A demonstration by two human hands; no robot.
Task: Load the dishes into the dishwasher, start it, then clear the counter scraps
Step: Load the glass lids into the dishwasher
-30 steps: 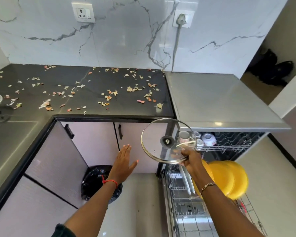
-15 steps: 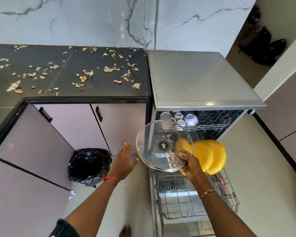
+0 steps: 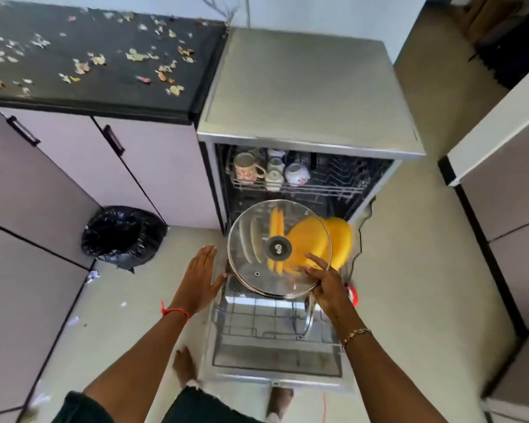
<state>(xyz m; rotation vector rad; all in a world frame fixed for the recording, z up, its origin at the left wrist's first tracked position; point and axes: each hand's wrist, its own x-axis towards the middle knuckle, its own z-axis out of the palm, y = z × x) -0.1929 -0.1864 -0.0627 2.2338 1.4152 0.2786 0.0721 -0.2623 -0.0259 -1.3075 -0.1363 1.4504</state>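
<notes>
While the right hand (image 3: 327, 288) pinches the near rim of the glass lid (image 3: 278, 248), holding it above the back half of the pulled-out lower rack (image 3: 257, 319), the left hand (image 3: 199, 282) hovers just beside the lid's left edge, fingers straight and together, holding nothing. Yellow plates (image 3: 339, 239) stand at the rack's back right corner. Scraps (image 3: 135, 56) litter the bench (image 3: 104, 99).
</notes>
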